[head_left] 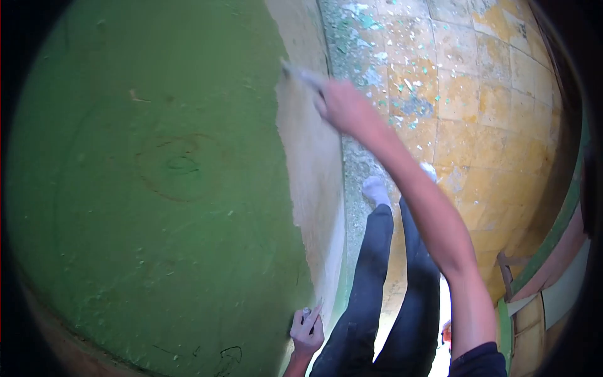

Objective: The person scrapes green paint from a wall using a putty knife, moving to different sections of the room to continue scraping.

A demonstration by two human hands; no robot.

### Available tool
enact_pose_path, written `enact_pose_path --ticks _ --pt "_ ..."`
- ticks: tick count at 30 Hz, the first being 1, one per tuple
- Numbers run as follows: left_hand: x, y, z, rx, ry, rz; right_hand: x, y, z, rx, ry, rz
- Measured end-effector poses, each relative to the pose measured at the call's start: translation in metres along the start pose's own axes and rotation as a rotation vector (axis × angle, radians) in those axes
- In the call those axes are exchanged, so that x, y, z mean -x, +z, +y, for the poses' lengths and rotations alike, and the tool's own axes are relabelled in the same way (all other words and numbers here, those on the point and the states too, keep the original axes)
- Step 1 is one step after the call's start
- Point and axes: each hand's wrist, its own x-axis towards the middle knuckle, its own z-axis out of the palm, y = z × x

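My right hand (pixel 342 103) is closed round a blurred, light-handled scraper (pixel 306 76), its tip against the wall where green paint meets bare plaster. The green paint (pixel 157 251) covers most of the wall and has a ragged edge. Beyond that edge runs a strip of pale bare plaster (pixel 314 169) down to the floor. Low in the view, my left hand (pixel 306 333) is closed close to the wall near the paint edge, one finger pointing along it. Something small and greyish shows between its fingers, too small to name.
Yellowish floor tiles (pixel 496 144) lie right of the wall, strewn with green and white paint flakes (pixel 408 85) and dust. My legs (pixel 361 283) in dark trousers and pale socks (pixel 375 190) are beside the wall base. A curved green-edged structure (pixel 553 239) stands at the far right.
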Motion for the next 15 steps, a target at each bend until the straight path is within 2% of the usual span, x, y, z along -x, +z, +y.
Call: enact_pose_path --ticks 1,4,7,10,13,15 --pt "0.000 -0.001 0.002 -0.004 0.004 0.010 -0.018 -0.002 0.009 -0.005 0.042 -0.010" --pt "-0.003 -0.004 0.011 -0.028 -0.047 -0.010 0.005 0.000 0.000 -0.049 0.000 -0.006" --pt "0.003 -0.001 0.002 0.032 -0.016 0.007 0.053 -0.002 -0.012 0.028 0.043 -0.182" --pt "0.002 -0.001 0.001 0.009 -0.018 -0.015 0.012 -0.036 0.009 0.057 0.067 -0.364" --pt "-0.006 0.005 0.012 0.021 -0.048 0.012 0.037 -0.009 0.006 -0.008 0.051 -0.241" --pt "-0.003 -0.002 0.012 0.015 -0.056 0.002 0.058 0.008 0.000 -0.033 0.109 -0.203"
